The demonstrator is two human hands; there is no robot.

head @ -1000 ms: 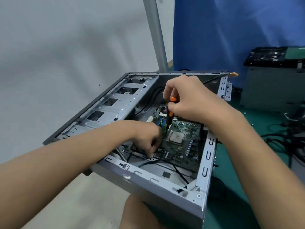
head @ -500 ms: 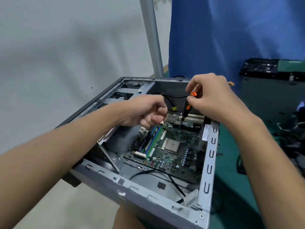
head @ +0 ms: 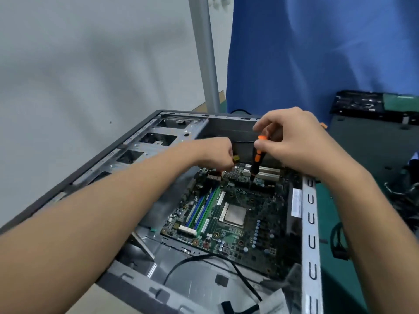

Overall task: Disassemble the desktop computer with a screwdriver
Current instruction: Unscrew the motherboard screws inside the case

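Our right hand (head: 294, 143) pinches the screwdriver (head: 256, 164), tip on the motherboard (head: 238, 214) inside the open computer (head: 310, 223). We should hold it plumb, pressing firmly while turning. Whether our curled left hand (head: 215, 155) holds anything, we cannot tell.

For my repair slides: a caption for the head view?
Right hand holds a screwdriver tip-down over the motherboard in the open case; left hand curled nearby.

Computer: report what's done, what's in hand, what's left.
Done: case open, CPU bare, no cooler. In hand: right hand holds the screwdriver upright, tip on the motherboard by the white slots. To do: motherboard and cable remain in the case.
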